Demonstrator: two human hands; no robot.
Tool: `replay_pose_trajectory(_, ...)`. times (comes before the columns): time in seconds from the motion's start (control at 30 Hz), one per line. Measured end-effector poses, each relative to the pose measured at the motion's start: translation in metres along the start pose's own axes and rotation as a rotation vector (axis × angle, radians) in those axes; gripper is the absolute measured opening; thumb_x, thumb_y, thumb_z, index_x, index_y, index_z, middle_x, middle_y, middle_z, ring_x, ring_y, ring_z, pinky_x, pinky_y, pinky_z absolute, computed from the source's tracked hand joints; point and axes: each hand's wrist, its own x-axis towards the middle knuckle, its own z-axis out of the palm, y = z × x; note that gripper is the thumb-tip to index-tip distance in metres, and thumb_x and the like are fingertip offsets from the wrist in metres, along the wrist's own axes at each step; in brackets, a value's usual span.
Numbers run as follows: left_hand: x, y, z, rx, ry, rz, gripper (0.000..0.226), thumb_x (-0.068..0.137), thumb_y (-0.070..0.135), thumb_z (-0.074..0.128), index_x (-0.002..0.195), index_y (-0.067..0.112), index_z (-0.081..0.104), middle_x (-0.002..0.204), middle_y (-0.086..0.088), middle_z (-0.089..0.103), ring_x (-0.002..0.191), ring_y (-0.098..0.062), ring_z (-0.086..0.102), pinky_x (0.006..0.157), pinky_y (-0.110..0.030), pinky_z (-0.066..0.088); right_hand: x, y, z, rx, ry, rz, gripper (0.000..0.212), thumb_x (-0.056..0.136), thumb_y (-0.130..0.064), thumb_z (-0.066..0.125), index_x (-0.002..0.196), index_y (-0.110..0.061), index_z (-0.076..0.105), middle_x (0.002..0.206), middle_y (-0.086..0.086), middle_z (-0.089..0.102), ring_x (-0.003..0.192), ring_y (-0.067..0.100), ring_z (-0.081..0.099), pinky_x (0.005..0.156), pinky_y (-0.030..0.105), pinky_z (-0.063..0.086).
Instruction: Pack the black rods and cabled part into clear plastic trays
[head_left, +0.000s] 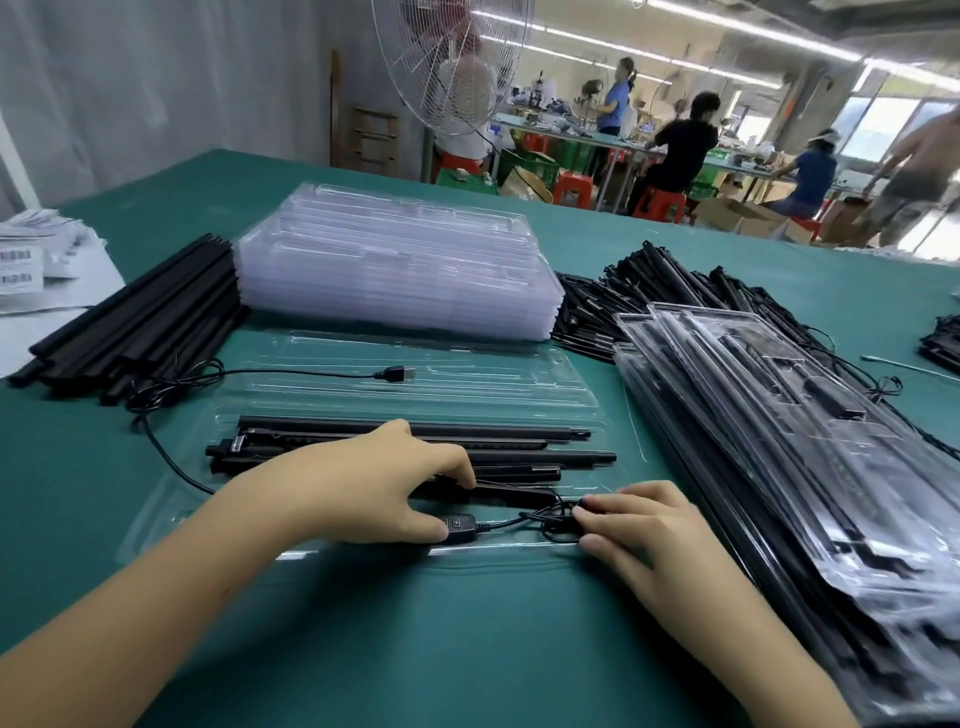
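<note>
An open clear plastic tray (415, 395) lies on the green table in front of me. Several black rods (519, 432) lie in its near half. My left hand (363, 483) rests on the rods, its thumb and fingers pinching the black inline switch (460, 526) of the cabled part. My right hand (644, 530) pinches a bunched loop of the black cable (556, 519) at the tray's near right. The cable runs left off the tray and back to a USB plug (397, 373) lying on the tray's far half.
A stack of empty clear trays (395, 260) stands behind. Loose black rods (135, 322) lie to the left, a pile of cabled parts (675, 280) at the back right. Packed trays (779, 415) are stacked on the right. Label sheets (31, 260) sit far left.
</note>
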Motion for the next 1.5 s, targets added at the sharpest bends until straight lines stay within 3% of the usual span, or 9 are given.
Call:
replay_pose_trajectory(0.2, 0.001, -0.003, -0.002, 0.064, 0.026, 0.089, 0.041, 0.090, 0.046, 0.056, 0.128, 0.048, 0.042, 0.130, 0.031, 0.043, 0.117, 0.003, 0.032, 0.102, -0.028, 0.035, 0.005, -0.001, -0.003, 0.209, 0.036, 0.147, 0.022, 0.084, -0.012, 0.069, 0.101, -0.025, 0.074, 0.092, -0.026, 0.058, 0.100, -0.001, 0.052, 0.083, -0.006, 0.028)
replay_pose_trajectory(0.37, 0.004, -0.009, -0.001, 0.081, 0.047, 0.127, 0.041, 0.088, 0.050, 0.056, 0.127, 0.048, 0.045, 0.129, 0.030, 0.039, 0.120, 0.007, 0.033, 0.105, -0.022, 0.031, 0.011, -0.001, -0.006, 0.062, -0.090, 0.219, 0.034, 0.093, -0.016, 0.056, 0.107, -0.045, 0.066, 0.111, -0.015, 0.059, 0.106, 0.012, 0.043, 0.094, 0.015, 0.035)
replay_pose_trajectory(0.53, 0.005, -0.017, -0.002, 0.028, 0.081, 0.114, 0.029, 0.089, 0.054, 0.051, 0.117, 0.049, 0.049, 0.118, 0.034, 0.043, 0.112, 0.012, 0.041, 0.101, -0.026, 0.038, 0.017, 0.001, -0.005, 0.043, -0.110, 0.161, 0.045, 0.091, 0.002, 0.047, 0.116, -0.032, 0.066, 0.116, -0.013, 0.063, 0.086, -0.009, 0.037, 0.076, -0.006, 0.028)
replay_pose_trajectory(0.8, 0.014, -0.010, 0.006, 0.095, 0.176, 0.087, 0.034, 0.094, 0.050, 0.045, 0.128, 0.045, 0.041, 0.130, 0.028, 0.042, 0.118, 0.005, 0.040, 0.101, -0.027, 0.038, 0.014, -0.007, -0.005, 0.189, -0.119, 0.168, 0.043, 0.090, 0.006, 0.042, 0.124, -0.014, 0.061, 0.131, 0.009, 0.055, 0.113, 0.000, 0.055, 0.082, -0.003, 0.032)
replay_pose_trajectory(0.97, 0.015, 0.001, 0.014, 0.170, 0.338, 0.146, 0.039, 0.098, 0.048, 0.038, 0.136, 0.037, 0.038, 0.134, 0.020, 0.039, 0.122, -0.003, 0.037, 0.103, -0.021, 0.032, 0.010, -0.010, 0.004, 0.054, -0.105, 0.156, 0.065, 0.087, 0.007, 0.035, 0.140, -0.029, 0.041, 0.156, -0.002, 0.017, 0.143, 0.005, 0.019, 0.106, 0.004, 0.007)
replay_pose_trajectory(1.17, 0.012, 0.042, 0.031, 0.145, 0.483, 0.388, 0.036, 0.090, 0.039, 0.040, 0.092, 0.022, 0.071, 0.090, 0.008, 0.061, 0.082, -0.005, 0.058, 0.071, -0.014, 0.046, 0.011, -0.014, -0.003, 0.231, -0.144, 0.235, 0.049, 0.095, 0.000, 0.039, 0.142, -0.013, 0.038, 0.156, 0.005, 0.016, 0.137, 0.004, 0.029, 0.100, -0.002, 0.014)
replay_pose_trajectory(1.27, 0.018, 0.047, 0.045, 0.260, 0.495, 0.426, 0.006, 0.078, 0.020, 0.071, 0.073, 0.018, 0.067, 0.073, 0.006, 0.057, 0.064, -0.010, 0.057, 0.050, -0.022, 0.048, 0.010, -0.010, -0.004, 0.201, -0.099, 0.212, 0.048, 0.094, -0.002, 0.039, 0.139, -0.017, 0.044, 0.155, 0.001, 0.018, 0.137, 0.003, 0.030, 0.095, -0.006, 0.008)
replay_pose_trajectory(1.33, 0.022, 0.044, 0.053, 0.274, 0.452, 0.373, 0.019, 0.065, 0.017, 0.085, 0.071, 0.020, 0.067, 0.070, 0.007, 0.056, 0.060, -0.010, 0.055, 0.047, -0.021, 0.047, 0.011, -0.010, -0.005, 0.204, -0.108, 0.174, 0.046, 0.093, 0.003, 0.040, 0.138, -0.007, 0.042, 0.154, 0.006, 0.022, 0.132, 0.001, 0.035, 0.093, -0.008, 0.014)
replay_pose_trajectory(1.5, 0.030, 0.053, 0.043, 0.131, 0.351, 0.293, 0.019, 0.093, 0.018, 0.054, 0.105, 0.025, 0.067, 0.098, 0.005, 0.061, 0.093, -0.014, 0.058, 0.079, -0.026, 0.045, 0.008, 0.001, 0.006, 0.108, -0.025, 0.142, 0.046, 0.088, 0.003, 0.042, 0.126, -0.013, 0.059, 0.146, 0.000, 0.041, 0.131, 0.006, 0.043, 0.091, -0.006, 0.015)
